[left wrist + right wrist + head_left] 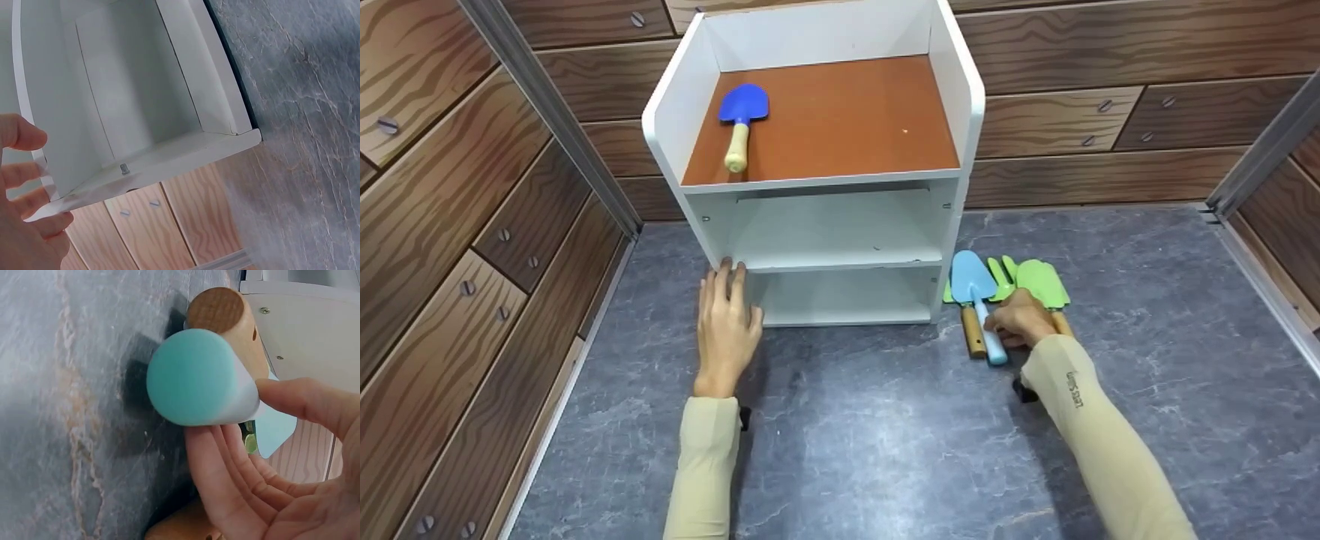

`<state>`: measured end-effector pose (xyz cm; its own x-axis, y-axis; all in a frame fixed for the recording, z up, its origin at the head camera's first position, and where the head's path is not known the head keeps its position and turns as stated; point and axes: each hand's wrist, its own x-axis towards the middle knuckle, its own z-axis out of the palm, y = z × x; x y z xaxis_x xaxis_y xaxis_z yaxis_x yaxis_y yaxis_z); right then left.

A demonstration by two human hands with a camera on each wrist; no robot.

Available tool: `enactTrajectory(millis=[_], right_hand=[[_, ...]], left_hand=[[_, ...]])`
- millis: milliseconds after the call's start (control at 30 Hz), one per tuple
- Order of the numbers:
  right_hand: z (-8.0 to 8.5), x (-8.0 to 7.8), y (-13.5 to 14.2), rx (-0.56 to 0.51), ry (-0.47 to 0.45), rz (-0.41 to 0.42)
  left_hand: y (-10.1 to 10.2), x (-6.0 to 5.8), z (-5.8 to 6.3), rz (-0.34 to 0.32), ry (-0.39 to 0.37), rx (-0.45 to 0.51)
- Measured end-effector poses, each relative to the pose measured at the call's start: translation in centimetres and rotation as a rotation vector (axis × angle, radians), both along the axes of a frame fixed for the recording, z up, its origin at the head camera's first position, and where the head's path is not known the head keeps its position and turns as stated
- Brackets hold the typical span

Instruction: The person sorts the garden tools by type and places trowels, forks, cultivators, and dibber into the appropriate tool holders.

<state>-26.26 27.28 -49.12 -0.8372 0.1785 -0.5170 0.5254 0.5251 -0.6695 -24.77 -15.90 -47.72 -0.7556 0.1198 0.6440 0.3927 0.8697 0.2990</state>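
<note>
My right hand [1024, 319] pinches the handle of a light blue trowel [972, 276] between thumb and fingers at the white shelf unit's right side. The butt of that handle fills the middle of the right wrist view, close over the floor. Beside it lies a wooden handle [973, 334]. Green garden tools, a hand fork [1001, 276] and a shovel [1041, 281], lie next to it, the shovel partly behind my hand. My left hand [727, 330] rests its fairly straight fingers on the front left edge of the shelf unit [840, 266], near its middle board.
On the unit's brown top board [847, 120] lies a blue trowel [744, 105] with a pale wooden handle. Wood-patterned walls [1110, 97] stand behind and on both sides. Grey marbled floor [847, 435] spreads in front of the unit.
</note>
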Motion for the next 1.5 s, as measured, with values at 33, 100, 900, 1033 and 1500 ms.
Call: enactTrajectory(millis=[33, 100, 900, 1033, 1500], right_hand=[[0.0, 0.0, 0.0, -0.017, 0.002, 0.000], [0.0, 0.0, 0.2, -0.053, 0.008, -0.004], [-0.4, 0.5, 2.4, -0.494, -0.080, 0.121], [-0.5, 0.6, 2.6, -0.525, -0.081, 0.171], [0.2, 1.8, 2.5, -0.540, 0.005, 0.129]], left_hand=[[0.0, 0.0, 0.0, 0.000, -0.001, -0.002], [0.1, -0.1, 0.0, 0.000, -0.006, -0.006], [0.0, 0.1, 0.0, 0.000, 0.007, 0.002], [-0.2, 0.2, 0.1, -0.008, -0.003, -0.011], [-0.3, 0.2, 0.3, -0.007, 0.002, -0.038]])
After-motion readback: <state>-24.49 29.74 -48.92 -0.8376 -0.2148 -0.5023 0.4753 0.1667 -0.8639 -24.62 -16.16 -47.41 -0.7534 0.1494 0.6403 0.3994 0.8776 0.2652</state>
